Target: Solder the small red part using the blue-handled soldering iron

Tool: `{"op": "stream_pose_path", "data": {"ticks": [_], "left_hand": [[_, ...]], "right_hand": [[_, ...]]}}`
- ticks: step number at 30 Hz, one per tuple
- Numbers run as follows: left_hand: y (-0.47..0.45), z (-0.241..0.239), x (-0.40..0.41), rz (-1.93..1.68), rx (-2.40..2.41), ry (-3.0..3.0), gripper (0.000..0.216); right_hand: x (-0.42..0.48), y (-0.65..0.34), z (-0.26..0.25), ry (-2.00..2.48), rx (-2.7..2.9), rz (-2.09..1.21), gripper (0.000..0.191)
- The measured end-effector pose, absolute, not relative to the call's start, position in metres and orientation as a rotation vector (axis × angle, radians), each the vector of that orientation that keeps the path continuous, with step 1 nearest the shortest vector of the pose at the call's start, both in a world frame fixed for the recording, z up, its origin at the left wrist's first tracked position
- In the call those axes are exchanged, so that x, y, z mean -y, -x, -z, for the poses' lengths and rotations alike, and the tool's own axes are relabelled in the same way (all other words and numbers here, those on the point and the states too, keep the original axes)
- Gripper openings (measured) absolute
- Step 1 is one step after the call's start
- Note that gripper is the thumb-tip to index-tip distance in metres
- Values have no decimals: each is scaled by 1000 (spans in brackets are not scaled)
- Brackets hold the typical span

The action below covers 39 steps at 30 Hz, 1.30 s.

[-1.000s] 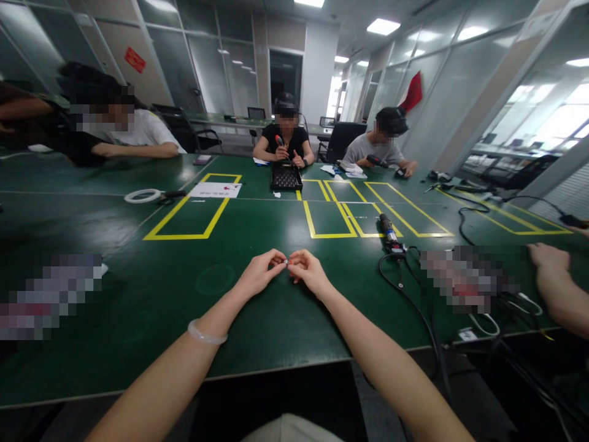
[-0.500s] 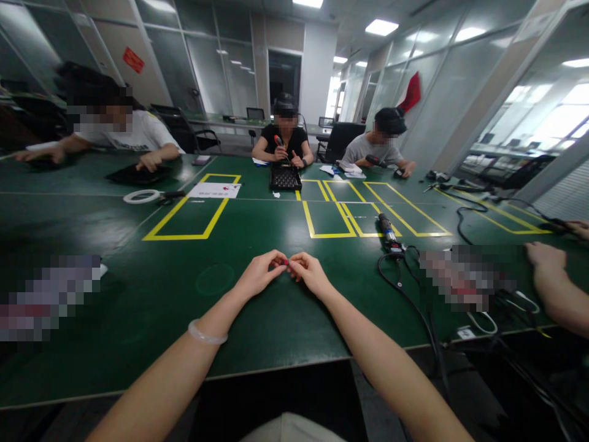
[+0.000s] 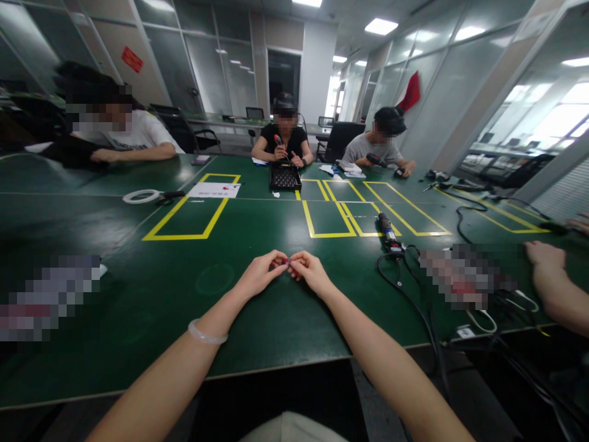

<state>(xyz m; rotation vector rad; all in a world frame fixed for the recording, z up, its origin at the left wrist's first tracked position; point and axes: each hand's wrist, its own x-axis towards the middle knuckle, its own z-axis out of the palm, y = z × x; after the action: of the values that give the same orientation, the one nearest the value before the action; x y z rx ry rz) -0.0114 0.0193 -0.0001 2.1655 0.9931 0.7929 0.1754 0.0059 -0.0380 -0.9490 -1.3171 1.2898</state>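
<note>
We find both hands meeting over the near part of the green table [image 3: 285, 334], fingertips together. The left hand [image 3: 264, 270] is curled, its thumb and forefinger closed on a small red piece [image 3: 288, 262]. The right hand [image 3: 311, 271] pinches at the same piece from the other side, its remaining fingers loosely bent. The piece sits between the two sets of fingertips, mostly hidden by them; its exact type we cannot tell. On the left wrist we note a pale translucent bangle [image 3: 208, 332].

To the right of the hands, well apart, a cylindrical tool with a dark and blue body [image 3: 387, 231] lies on the table, a black cable [image 3: 430, 331] running from it toward the near edge. Beyond that we see a co-worker's forearm [image 3: 554, 276] on the tabletop.

Ahead of the hands, yellow tape [image 3: 179, 237] marks out rectangles. A white printed sheet [image 3: 214, 189] lies across the left one, with a white ring [image 3: 127, 197] just beside it. On the far side, a person in black [image 3: 301, 138] holds a red-and-dark hand tool [image 3: 278, 141] above a black tray [image 3: 285, 178]; a person in grey [image 3: 359, 148] sits alongside.
</note>
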Motion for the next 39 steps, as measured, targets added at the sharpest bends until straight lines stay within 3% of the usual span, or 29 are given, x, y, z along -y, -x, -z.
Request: {"op": "stream_pose_path", "data": {"ticks": [15, 39], "left_hand": [[5, -2, -15, -952, -970, -2300, 14], [2, -6, -10, -937, -1024, -2347, 16]], "right_hand": [[-8, -176, 42, 969, 1359, -1246, 28], [-6, -178, 38, 888, 1273, -1354, 35]]}}
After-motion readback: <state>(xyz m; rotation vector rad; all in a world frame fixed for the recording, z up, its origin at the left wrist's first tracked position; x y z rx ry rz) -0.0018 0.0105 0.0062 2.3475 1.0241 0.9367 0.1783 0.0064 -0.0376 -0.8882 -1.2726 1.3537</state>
